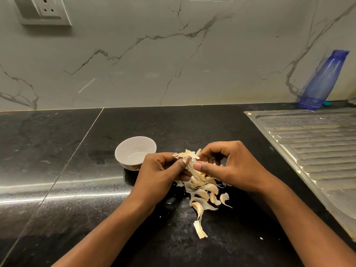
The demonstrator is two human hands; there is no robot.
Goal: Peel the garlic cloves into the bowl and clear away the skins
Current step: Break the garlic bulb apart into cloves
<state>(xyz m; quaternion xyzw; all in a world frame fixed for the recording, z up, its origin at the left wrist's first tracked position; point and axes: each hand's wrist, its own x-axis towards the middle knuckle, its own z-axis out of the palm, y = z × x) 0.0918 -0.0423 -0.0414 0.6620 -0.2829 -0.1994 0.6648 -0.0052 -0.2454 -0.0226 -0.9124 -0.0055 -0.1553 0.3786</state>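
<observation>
While left hand (159,171) pinches skins (187,155), bowl (128,149) beside

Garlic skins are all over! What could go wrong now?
Cloves and skins lie mixed in one pile, so a clove might get swept away with the skins. The bowl sits just beyond the left hand, so flakes from the garlic piece that it and the right hand pinch might drop in. Light skins may also drift toward the sink drainboard.
</observation>
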